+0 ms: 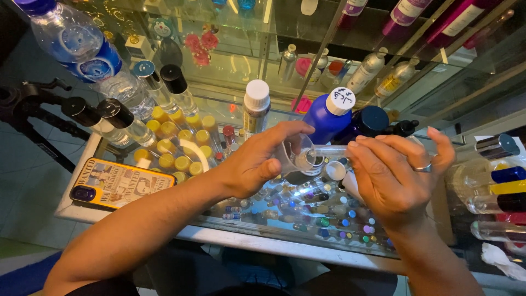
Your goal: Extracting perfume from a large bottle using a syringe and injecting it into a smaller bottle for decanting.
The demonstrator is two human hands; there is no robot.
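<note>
My left hand (255,164) pinched a small clear funnel (293,156) before the blue bottle (326,120); my right hand (392,175) gripped a tilted clear bottle (334,151), pouring apparently underway, unfinished.

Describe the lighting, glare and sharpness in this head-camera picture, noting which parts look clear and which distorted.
Head view: both hands, left hand and right hand, are sharp and evenly lit; the glass countertop carries bright glare; the water bottle at top left looms large and stretched.

Small clear funnel (298,156) tilted against a clear vial (334,151).
</note>
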